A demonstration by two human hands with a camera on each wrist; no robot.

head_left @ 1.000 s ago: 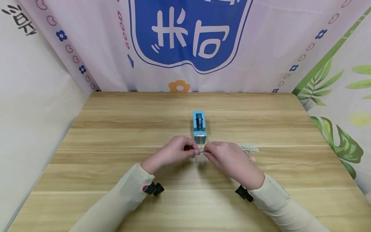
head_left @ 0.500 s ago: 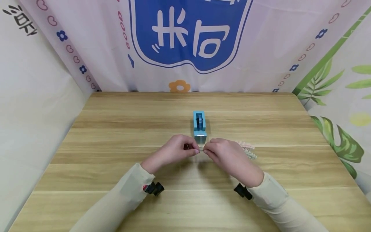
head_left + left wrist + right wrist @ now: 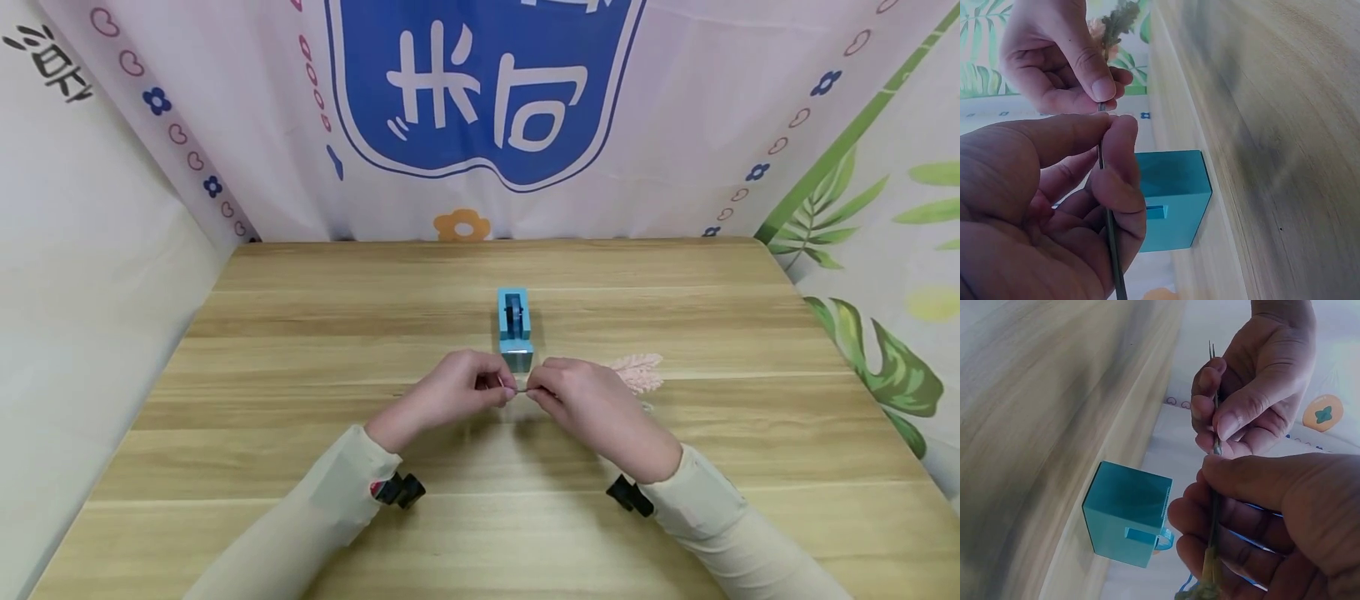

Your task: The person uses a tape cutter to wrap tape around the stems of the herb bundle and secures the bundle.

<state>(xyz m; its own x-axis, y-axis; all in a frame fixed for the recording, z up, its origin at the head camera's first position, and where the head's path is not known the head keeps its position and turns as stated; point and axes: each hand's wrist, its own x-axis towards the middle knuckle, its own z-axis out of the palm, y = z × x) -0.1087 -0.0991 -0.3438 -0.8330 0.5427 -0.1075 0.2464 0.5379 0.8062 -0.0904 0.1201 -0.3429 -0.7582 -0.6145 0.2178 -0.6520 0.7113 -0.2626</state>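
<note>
In the head view, my left hand and right hand meet fingertip to fingertip in front of a blue tape dispenser. Both pinch thin dark-green flower stems, which run from one hand to the other. The left thumb and fingers grip the lower part, with thin stem ends sticking out past them. The right hand pinches closer to the flowers. Pink flower heads and grey-green ones show beyond it. Between the hands, a shiny patch that looks like clear tape sits on the stems.
The dispenser, holding a tape roll, stands upright just beyond the fingertips on a wood-grain table. A printed cloth hangs behind the table's far edge, with more cloth at both sides. Each wrist wears a small black camera.
The flower heads have turned over: grey-green showed on top a second ago, now pink does, with the grey-green mostly hidden below. Both hands stay nearly in place. The head view has shifted slightly.
</note>
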